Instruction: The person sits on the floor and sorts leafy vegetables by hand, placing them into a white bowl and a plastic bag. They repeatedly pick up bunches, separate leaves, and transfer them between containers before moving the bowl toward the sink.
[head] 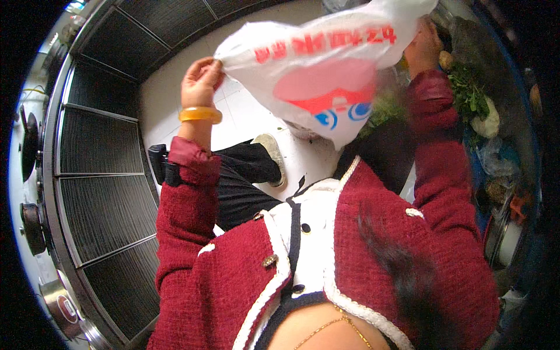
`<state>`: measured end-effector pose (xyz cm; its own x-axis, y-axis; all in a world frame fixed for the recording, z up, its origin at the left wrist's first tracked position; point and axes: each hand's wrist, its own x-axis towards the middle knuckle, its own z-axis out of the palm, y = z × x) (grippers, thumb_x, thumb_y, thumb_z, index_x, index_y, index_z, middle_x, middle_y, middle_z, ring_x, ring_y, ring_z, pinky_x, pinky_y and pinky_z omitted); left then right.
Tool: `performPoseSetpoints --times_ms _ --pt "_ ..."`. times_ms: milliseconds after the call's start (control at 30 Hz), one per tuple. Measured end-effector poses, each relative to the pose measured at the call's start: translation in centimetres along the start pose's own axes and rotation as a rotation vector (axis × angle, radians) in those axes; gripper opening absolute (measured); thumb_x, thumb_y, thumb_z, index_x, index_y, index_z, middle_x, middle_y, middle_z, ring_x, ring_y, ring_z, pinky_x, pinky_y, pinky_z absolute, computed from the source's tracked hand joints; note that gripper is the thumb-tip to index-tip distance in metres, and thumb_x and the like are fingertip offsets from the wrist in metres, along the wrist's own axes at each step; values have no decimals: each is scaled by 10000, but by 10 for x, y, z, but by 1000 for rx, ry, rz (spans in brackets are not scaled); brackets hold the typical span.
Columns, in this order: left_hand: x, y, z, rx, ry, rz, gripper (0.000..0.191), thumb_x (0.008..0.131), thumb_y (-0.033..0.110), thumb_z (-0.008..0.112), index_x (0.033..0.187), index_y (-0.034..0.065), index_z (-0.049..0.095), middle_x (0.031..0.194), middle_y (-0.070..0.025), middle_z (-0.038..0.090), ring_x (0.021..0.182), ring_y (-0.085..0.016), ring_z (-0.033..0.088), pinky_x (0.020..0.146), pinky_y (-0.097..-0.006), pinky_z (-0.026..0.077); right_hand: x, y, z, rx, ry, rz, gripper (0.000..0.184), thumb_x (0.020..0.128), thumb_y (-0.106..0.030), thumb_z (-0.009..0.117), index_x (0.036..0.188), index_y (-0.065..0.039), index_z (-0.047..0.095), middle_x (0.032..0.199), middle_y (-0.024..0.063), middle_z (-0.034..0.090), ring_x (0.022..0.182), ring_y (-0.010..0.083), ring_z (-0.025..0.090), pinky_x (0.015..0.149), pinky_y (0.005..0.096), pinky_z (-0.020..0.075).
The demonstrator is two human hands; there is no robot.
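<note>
A white plastic bag point(323, 83) is stretched between my two hands, with red writing and a red, pink and blue cartoon print on it. My left hand point(201, 81) pinches one corner between thumb and fingertips, a yellow bangle point(200, 115) around its wrist. At the upper right, my right hand point(424, 46) grips the opposite end, its fingers partly hidden by the plastic. The bag's lower part hangs down to a point over the floor in front of my lap. Leafy greens point(387, 111) show behind its right edge, somewhat blurred.
Dark ribbed cabinet doors point(103, 140) line the left, below a counter holding a metal pot point(61, 302) and a black pan point(30, 146). White tiles point(162, 109) cover the floor. On the right are a green-leaved vegetable point(472, 94), a clear plastic bag point(498, 155) and an orange-red object point(517, 209).
</note>
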<state>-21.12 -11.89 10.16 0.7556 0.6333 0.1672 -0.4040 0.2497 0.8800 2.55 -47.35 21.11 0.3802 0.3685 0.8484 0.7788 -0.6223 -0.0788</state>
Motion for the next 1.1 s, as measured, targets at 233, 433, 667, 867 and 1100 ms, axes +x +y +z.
performPoseSetpoints --times_ms 233,433,667,867,1100 --pt "-2 -3 -13 78 -30 57 222 817 184 663 993 62 605 872 -30 632 776 -119 599 724 -240 477 -27 -39 8 -223 21 -43 385 826 -84 489 1201 3 473 1147 204 537 1075 317 511 919 385 405" --pt "21 13 -27 102 -107 234 248 847 193 620 1027 24 592 912 -82 635 853 -161 606 794 -295 495 -12 -41 12 -31 136 -42 379 893 -127 439 1235 35 434 1186 169 521 1107 311 489 946 377 389" --pt "41 34 -40 80 -127 84 192 802 215 665 942 101 599 808 1 603 718 -101 548 658 -253 441 10 -83 26 708 -10 594 343 896 -216 476 1195 -49 485 1158 141 552 1068 304 527 920 388 426" --pt "35 33 -54 64 -167 107 147 812 195 658 919 108 606 800 -3 614 706 -106 554 658 -257 440 -8 -148 24 998 155 779 435 946 -295 382 1297 -39 377 1276 134 461 1143 293 472 957 421 398" --pt "30 36 -53 30 -121 20 134 812 175 658 911 97 613 793 -10 610 697 -111 553 641 -254 443 -4 -145 22 926 170 753 437 968 -306 325 1298 -22 362 1255 142 472 1107 273 494 946 380 399"
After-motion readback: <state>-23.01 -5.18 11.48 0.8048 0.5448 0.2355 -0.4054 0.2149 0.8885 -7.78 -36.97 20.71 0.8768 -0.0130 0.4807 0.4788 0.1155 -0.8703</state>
